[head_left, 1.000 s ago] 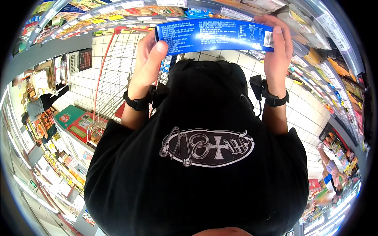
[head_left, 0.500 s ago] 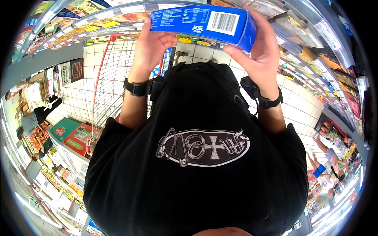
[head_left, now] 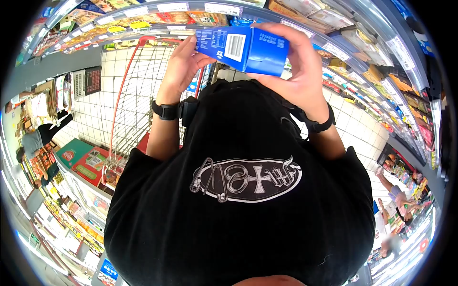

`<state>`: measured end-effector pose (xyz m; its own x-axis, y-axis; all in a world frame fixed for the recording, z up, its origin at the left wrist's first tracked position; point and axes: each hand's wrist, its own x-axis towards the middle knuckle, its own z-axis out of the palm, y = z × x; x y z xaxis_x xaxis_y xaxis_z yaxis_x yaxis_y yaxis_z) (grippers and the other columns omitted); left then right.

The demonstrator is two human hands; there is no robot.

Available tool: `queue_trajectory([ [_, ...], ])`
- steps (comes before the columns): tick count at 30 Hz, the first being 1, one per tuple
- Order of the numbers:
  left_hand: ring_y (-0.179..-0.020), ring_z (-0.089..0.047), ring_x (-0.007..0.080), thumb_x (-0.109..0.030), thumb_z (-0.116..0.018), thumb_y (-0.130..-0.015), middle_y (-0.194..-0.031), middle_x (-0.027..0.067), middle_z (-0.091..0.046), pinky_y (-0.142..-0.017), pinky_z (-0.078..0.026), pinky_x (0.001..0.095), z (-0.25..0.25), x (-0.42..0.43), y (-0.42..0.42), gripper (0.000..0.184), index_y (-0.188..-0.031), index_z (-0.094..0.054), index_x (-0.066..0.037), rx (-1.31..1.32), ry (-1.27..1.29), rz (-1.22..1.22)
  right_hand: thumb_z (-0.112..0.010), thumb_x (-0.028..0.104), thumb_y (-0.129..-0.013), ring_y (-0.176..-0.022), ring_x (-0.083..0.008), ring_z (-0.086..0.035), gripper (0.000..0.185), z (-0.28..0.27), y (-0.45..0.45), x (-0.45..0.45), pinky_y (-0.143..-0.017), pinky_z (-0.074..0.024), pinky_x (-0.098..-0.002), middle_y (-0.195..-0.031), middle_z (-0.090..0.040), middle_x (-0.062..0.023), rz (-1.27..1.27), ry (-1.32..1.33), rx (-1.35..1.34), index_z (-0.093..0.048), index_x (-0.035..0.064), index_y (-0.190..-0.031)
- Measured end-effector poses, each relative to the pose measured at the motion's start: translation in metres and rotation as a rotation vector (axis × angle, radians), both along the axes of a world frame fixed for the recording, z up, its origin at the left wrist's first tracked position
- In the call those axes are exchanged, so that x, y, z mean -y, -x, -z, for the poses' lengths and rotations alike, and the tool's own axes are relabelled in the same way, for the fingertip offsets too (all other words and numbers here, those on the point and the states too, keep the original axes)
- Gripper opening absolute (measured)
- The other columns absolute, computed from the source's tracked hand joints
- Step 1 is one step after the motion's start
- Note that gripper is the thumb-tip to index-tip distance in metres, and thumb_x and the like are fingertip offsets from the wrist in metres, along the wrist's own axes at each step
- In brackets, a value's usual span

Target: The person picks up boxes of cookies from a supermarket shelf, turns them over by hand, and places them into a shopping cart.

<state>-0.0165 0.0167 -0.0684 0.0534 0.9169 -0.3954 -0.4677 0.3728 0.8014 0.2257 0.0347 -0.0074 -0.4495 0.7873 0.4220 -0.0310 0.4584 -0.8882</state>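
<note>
the right hand (head_left: 303,64) wraps around the near end of a blue box (head_left: 267,52), its thumb beneath and fingers over the top. the left hand (head_left: 181,69) has its thumb and fingers at the box's other end; whether it grips or only touches there, i cannot tell. the box is held up between both hands, tilted, its barcode side showing, before a shelf (head_left: 260,13) of packaged goods. a wire shopping cart (head_left: 125,78) with red rails stands beside the left forearm.
</note>
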Motion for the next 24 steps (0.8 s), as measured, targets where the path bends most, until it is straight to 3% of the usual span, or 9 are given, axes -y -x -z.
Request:
queue_trajectory([
  [2, -0.095, -0.063, 0.0223, -0.022, -0.043, -0.099, -0.107, 0.0135, -0.06, -0.083, -0.054, 0.0368, 0.006, 0.001, 0.007, 0.036, -0.124, -0.045, 0.003, -0.038, 0.012, 0.008, -0.083, 0.012, -0.065, -0.101, -0.0219, -0.064, 0.061, 0.003, 0.004, 0.0, -0.084, -0.052, -0.0307, -0.116, -0.063, -0.0088, 0.096, -0.033, -0.06, -0.055, 0.0059, -0.119],
  [3, -0.094, -0.063, 0.0211, -0.023, -0.045, -0.098, -0.107, 0.0123, -0.059, -0.082, -0.054, 0.037, 0.0, 0.001, 0.003, 0.039, -0.129, -0.042, 0.002, -0.081, -0.01, 0.041, -0.083, 0.014, -0.065, -0.1, -0.0218, -0.064, 0.059, 0.001, 0.003, 0.0, -0.081, -0.0523, -0.0303, -0.115, -0.063, -0.0086, 0.105, -0.046, -0.055, -0.057, 0.0067, -0.118],
  [8, -0.101, -0.057, 0.0151, -0.019, -0.052, -0.094, -0.115, 0.0107, -0.053, -0.079, -0.055, 0.034, 0.008, -0.005, -0.006, 0.051, -0.14, -0.036, -0.004, -0.208, -0.033, 0.2, -0.082, 0.019, -0.066, -0.09, -0.0228, -0.064, 0.056, -0.008, -0.004, 0.007, -0.075, -0.053, -0.0308, -0.109, -0.064, -0.0073, 0.192, -0.067, 0.08, -0.059, 0.0113, -0.116],
  [10, -0.109, -0.054, 0.0187, -0.018, -0.053, -0.092, -0.138, 0.0148, -0.041, -0.09, -0.046, 0.0317, 0.011, -0.007, -0.006, 0.054, -0.141, -0.035, -0.005, -0.472, -0.1, 0.441, -0.083, 0.012, -0.064, -0.098, -0.0217, -0.063, 0.059, -0.013, -0.011, 0.011, -0.08, -0.051, -0.0301, -0.116, -0.062, -0.0091, 0.179, -0.078, 0.169, -0.059, 0.0079, -0.117],
  [13, -0.12, -0.048, 0.023, -0.023, -0.054, -0.093, -0.142, 0.0157, -0.037, -0.097, -0.039, 0.0347, 0.0, -0.002, -0.005, 0.058, -0.142, -0.032, -0.003, -0.656, -0.252, 0.701, -0.081, 0.017, -0.066, -0.089, -0.0245, -0.064, 0.054, -0.007, -0.014, 0.015, -0.075, -0.0531, -0.0328, -0.107, -0.065, -0.0053, 0.227, -0.067, 0.166, -0.06, 0.0125, -0.116],
  [16, -0.129, -0.039, 0.0254, -0.028, -0.054, -0.093, -0.145, 0.0171, -0.034, -0.103, -0.033, 0.038, -0.038, 0.0, -0.027, 0.062, -0.142, -0.03, 0.0, -0.359, -0.244, 0.695, -0.08, 0.016, -0.067, -0.089, -0.0259, -0.064, 0.052, -0.003, -0.018, 0.018, -0.076, -0.0525, -0.0341, -0.105, -0.066, -0.0056, 0.262, -0.094, 0.208, -0.06, 0.0128, -0.115],
  [18, -0.132, -0.034, 0.0258, -0.027, -0.055, -0.093, -0.144, 0.0173, -0.034, -0.104, -0.033, 0.0377, -0.046, -0.001, -0.034, 0.063, -0.142, -0.029, 0.002, -0.269, -0.534, 0.644, -0.08, 0.016, -0.066, -0.09, -0.0264, -0.064, 0.052, -0.003, -0.018, 0.02, -0.077, -0.0523, -0.0342, -0.104, -0.066, -0.0056, 0.27, -0.093, 0.205, -0.06, 0.0128, -0.114],
  [22, -0.13, -0.036, 0.0231, -0.017, -0.057, -0.092, -0.141, 0.0164, -0.036, -0.098, -0.042, 0.0345, -0.065, 0.0, -0.052, 0.059, -0.141, -0.03, 0.002, -0.159, -0.591, 0.614, -0.08, 0.015, -0.065, -0.093, -0.0268, -0.063, 0.052, 0.001, -0.019, 0.021, -0.077, -0.0519, -0.0343, -0.104, -0.066, -0.0059, 0.289, -0.111, 0.205, -0.06, 0.0125, -0.114],
  [24, -0.119, -0.048, 0.0181, -0.008, -0.052, -0.094, -0.138, 0.0143, -0.039, -0.094, -0.045, 0.0313, -0.063, -0.001, -0.057, 0.049, -0.138, -0.034, 0.001, -0.287, -0.593, 0.574, -0.079, 0.013, -0.065, -0.096, -0.0275, -0.062, 0.053, 0.0, -0.02, 0.022, -0.079, -0.052, -0.0342, -0.107, -0.065, -0.0065, 0.275, -0.105, 0.201, -0.059, 0.0121, -0.114],
])
